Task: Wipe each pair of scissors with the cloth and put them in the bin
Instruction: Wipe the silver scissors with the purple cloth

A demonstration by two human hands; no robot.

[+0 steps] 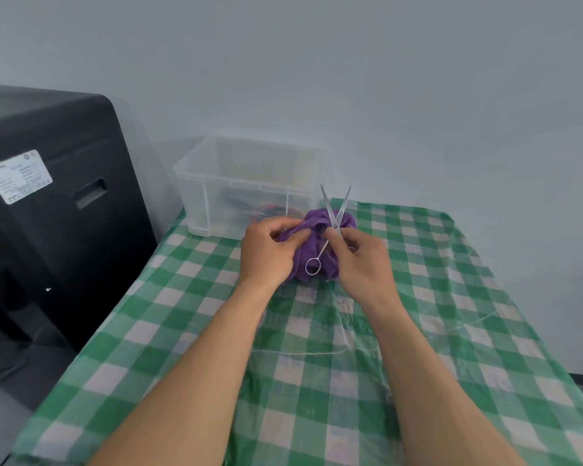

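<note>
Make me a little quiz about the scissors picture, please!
1. True or false: the blades of the scissors are spread open.
2. Which hand holds the scissors: A the left hand, B the right hand?
3. What colour is the cloth?

Key:
1. True; the tips point up and apart.
2. B; the left hand pinches the cloth instead.
3. Purple. Behind it, the clear bin on the checked tablecloth already holds things.

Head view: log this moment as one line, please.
phase: wiping | left hand: holds cloth | right hand: holds scissors, blades open | bin: items inside, unclear
</note>
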